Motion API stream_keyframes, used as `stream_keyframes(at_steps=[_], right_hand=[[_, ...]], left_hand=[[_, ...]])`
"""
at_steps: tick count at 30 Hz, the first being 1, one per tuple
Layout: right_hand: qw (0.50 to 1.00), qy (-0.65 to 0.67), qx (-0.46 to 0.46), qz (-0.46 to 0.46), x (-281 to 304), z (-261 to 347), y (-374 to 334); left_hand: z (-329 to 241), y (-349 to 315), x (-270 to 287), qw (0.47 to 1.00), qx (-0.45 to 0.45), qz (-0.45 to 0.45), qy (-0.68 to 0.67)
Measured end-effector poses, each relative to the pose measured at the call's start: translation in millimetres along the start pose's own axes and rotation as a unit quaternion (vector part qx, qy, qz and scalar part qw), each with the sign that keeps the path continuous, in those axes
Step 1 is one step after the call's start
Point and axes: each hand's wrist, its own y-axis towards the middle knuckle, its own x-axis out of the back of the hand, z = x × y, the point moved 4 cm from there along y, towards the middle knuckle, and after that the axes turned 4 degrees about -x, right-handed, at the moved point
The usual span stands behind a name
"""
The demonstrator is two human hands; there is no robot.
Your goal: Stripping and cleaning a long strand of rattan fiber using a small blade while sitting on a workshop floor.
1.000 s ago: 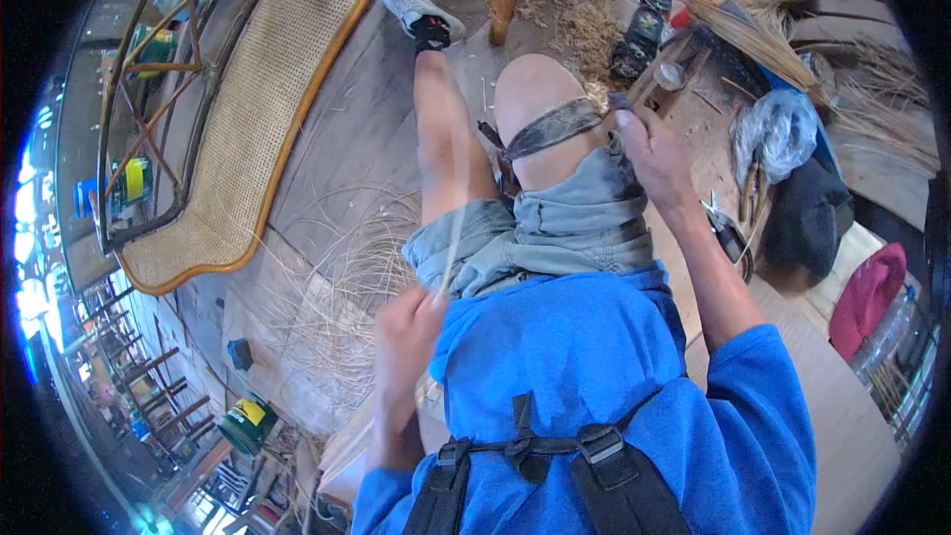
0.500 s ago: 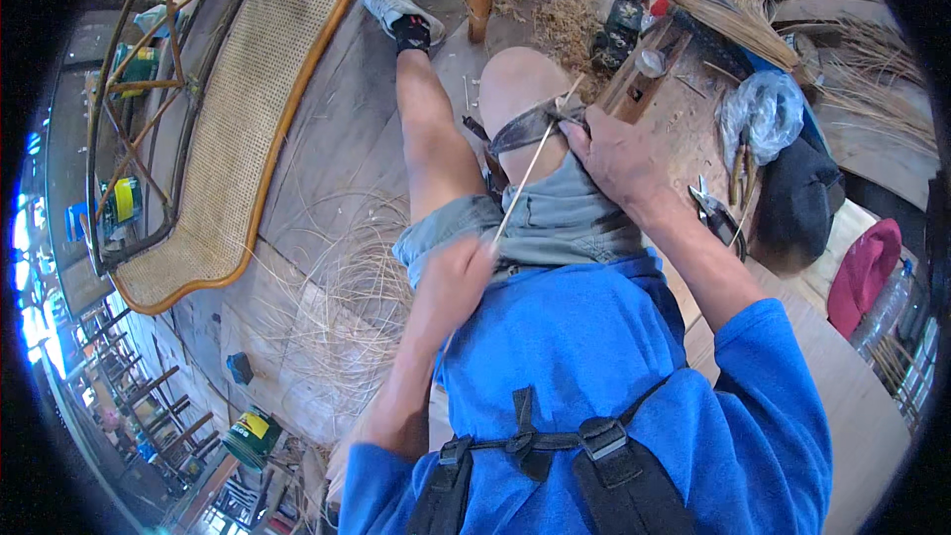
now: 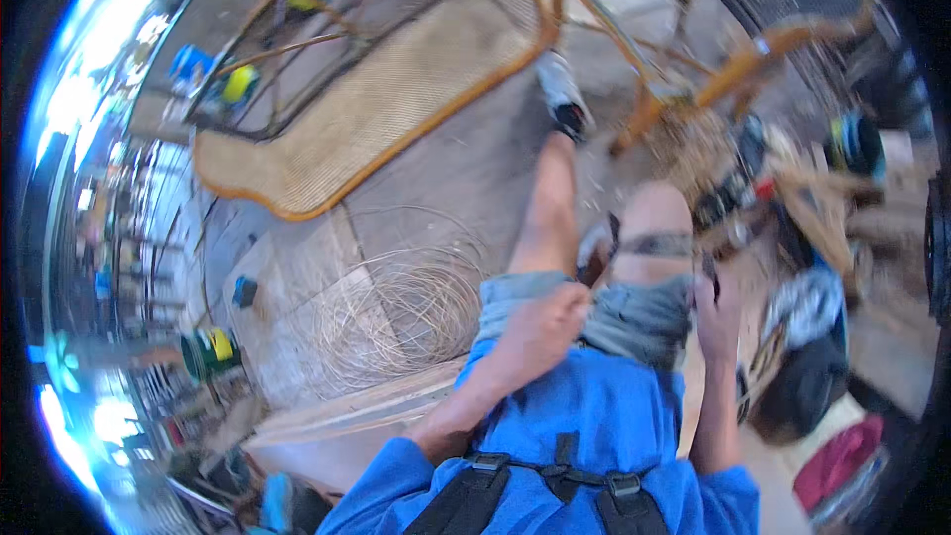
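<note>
The left hand [image 3: 553, 323] is curled into a fist above the grey shorts [image 3: 639, 322]; because of blur, I cannot tell if it holds something. The right hand [image 3: 717, 315] pinches a small dark thing [image 3: 708, 272], which is near the dark band [image 3: 654, 245] around the right leg [image 3: 656, 208]. Thin pale strips [image 3: 396, 327] lie in loose loops on the floor [image 3: 471, 173], at the left.

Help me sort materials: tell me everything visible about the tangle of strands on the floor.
The tangle is a loose, roughly round heap of thin, pale tan strands, cane-like in look, curling in overlapping loops, with stray arcs spreading toward the top. It lies low on the greyish floor, left of the left leg. Only the floor clearly touches it. Blur hides single ends.
</note>
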Motion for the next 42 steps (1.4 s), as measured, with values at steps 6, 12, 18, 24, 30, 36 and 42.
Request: stream_keyframes(at_steps=[6,12,18,24,30,36,42], right_hand=[[0.991,0.071,0.08,0.081,-40,34,-33],[0.981,0.164,0.066,0.079,-51,35,-37],[0.983,0.131,0.126,0.021,-38,29,-5],[0.937,0.338,-0.088,0.019,13,51,19],[0.962,0.125,-0.003,0.243,-66,7,9],[0.902,0.19,-0.068,0.381,-111,40,-10],[0.887,0.216,-0.084,0.4,-119,23,1]], left_hand=[[-16,2,-7,0.994,-0.105,-0.013,-0.01],[-2,-22,-8,0.999,-0.036,0.038,-0.002],[-10,-21,-7,0.999,-0.017,0.025,-0.011],[12,-16,-4,0.996,0.005,-0.041,-0.083],[5,12,0,0.992,0.002,-0.075,-0.105],[31,11,-5,0.99,0.02,-0.105,-0.095],[40,18,-7,0.991,0.047,-0.087,-0.088]])
